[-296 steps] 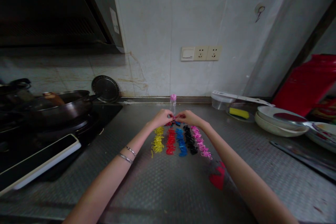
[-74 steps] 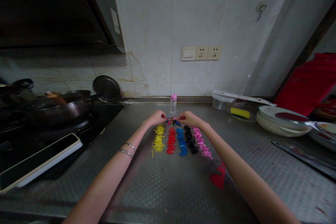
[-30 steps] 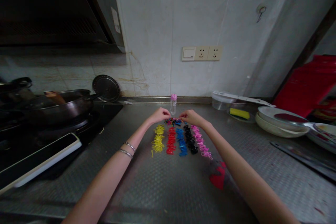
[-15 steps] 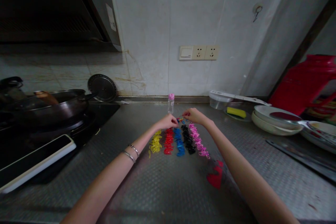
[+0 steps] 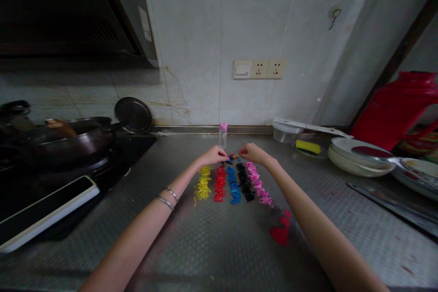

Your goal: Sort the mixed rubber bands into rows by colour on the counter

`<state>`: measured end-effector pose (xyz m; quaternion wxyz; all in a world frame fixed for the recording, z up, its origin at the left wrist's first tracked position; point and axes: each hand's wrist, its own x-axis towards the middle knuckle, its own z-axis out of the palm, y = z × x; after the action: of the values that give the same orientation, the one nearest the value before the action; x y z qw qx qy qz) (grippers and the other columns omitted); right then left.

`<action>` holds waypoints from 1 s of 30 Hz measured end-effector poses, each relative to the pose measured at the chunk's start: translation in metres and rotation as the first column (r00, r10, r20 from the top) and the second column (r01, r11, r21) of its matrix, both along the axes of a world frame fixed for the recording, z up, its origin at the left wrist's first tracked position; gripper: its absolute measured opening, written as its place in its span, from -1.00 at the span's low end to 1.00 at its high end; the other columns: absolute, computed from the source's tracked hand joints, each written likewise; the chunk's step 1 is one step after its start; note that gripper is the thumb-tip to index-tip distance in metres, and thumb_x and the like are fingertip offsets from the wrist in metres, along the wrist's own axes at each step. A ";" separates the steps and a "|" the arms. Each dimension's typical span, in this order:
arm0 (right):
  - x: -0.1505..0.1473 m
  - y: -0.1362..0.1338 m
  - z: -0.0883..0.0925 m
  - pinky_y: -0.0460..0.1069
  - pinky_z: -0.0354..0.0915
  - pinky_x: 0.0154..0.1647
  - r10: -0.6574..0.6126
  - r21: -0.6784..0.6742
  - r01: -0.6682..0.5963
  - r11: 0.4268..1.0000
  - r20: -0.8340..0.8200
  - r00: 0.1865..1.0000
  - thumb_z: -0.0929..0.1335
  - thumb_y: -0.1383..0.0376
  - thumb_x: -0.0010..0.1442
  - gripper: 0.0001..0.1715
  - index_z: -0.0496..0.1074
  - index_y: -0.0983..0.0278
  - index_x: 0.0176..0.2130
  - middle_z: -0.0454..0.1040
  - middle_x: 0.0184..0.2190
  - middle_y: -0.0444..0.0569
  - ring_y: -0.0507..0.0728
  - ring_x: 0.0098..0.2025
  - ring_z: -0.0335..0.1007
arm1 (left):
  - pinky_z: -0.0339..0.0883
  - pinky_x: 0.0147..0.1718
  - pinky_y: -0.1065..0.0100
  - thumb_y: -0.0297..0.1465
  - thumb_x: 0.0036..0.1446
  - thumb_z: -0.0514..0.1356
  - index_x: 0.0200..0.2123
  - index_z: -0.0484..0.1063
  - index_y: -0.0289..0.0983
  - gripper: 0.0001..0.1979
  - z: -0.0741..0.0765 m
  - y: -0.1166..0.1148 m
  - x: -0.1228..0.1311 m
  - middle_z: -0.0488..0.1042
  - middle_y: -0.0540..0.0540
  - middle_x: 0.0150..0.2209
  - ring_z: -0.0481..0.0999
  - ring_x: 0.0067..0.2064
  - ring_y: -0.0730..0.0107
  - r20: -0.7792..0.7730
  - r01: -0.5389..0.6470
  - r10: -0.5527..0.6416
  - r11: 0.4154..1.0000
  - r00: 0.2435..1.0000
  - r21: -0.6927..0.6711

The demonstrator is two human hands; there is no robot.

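Small elastic bands lie sorted in rows on the steel counter (image 5: 212,242): yellow (image 5: 203,184), red (image 5: 219,184), blue (image 5: 233,185), black (image 5: 244,182) and pink (image 5: 258,183). A small mixed heap of bands (image 5: 232,158) sits at the far end of the rows. My left hand (image 5: 212,154) and my right hand (image 5: 251,152) hover on either side of that heap, fingertips pinched at it. What each pinch holds is too small to name. Two bracelets circle my left wrist. A small clear bottle with a pink cap (image 5: 222,133) stands just behind the heap.
A dark wok (image 5: 68,139) sits on the hob at left, with a round lid (image 5: 133,115) leaning on the wall. At right are stacked bowls (image 5: 359,157), a yellow sponge (image 5: 308,146), a clear tub (image 5: 285,132) and a red stool (image 5: 397,105). A red patch (image 5: 280,232) marks the counter.
My hands have stayed at the mixed heap, shifting slightly. In the last half second my left hand lifted a little from the top of the red row towards the heap.
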<state>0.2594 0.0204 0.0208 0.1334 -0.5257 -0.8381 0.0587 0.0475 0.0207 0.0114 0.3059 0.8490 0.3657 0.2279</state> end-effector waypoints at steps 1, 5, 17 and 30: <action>-0.001 -0.001 -0.001 -0.18 0.16 -0.43 -0.001 -0.008 0.001 1.000 0.010 1.000 0.25 0.35 -0.01 -0.72 0.51 0.29 -0.32 0.52 -0.40 -0.04 0.03 -0.38 0.38 | 0.09 -0.55 0.49 -0.26 -0.08 0.12 -0.41 0.52 -0.43 -0.66 -0.002 0.003 -0.004 0.45 -0.07 -0.56 0.27 -0.55 0.53 0.030 -0.034 0.034 0.999 0.999 0.001; -0.004 -0.003 -0.007 -0.18 0.15 -0.42 -0.014 -0.037 0.016 0.999 0.032 0.999 0.26 0.34 0.00 -0.71 0.51 0.25 -0.29 0.51 -0.41 -0.06 0.03 -0.37 0.38 | 0.14 -0.51 0.46 -0.26 -0.10 0.12 -0.43 0.52 -0.43 -0.67 -0.011 0.016 -0.020 0.46 -0.08 -0.55 0.32 -0.52 0.48 0.127 -0.197 0.194 0.980 0.973 0.012; -0.005 0.001 -0.022 -0.19 0.12 -0.45 -0.040 -0.072 0.038 0.997 -0.022 0.999 0.23 0.45 -0.06 -0.57 0.47 0.23 -0.19 0.48 -0.46 -0.07 0.00 -0.43 0.33 | 0.14 -0.50 0.46 -0.29 -0.11 0.12 -0.47 0.50 -0.42 -0.70 -0.019 0.025 -0.031 0.46 -0.08 -0.55 0.34 -0.51 0.48 0.205 -0.290 0.287 0.957 0.936 -0.018; -0.004 0.000 -0.004 -0.17 0.12 -0.50 0.057 -0.091 -0.072 0.993 -0.152 0.987 0.25 0.40 -0.10 -0.63 0.51 0.35 -0.27 0.46 -0.55 -0.10 -0.01 -0.51 0.26 | 0.16 -0.48 0.45 -0.34 -0.14 0.13 -0.42 0.52 -0.42 -0.72 -0.023 0.029 -0.028 0.48 -0.09 -0.52 0.35 -0.49 0.46 0.154 -0.238 0.238 0.971 0.959 -0.016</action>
<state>0.2551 0.0201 0.0166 0.1685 -0.4983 -0.8385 0.1423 0.0200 0.0493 -0.0115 0.3027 0.7790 0.4398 0.3288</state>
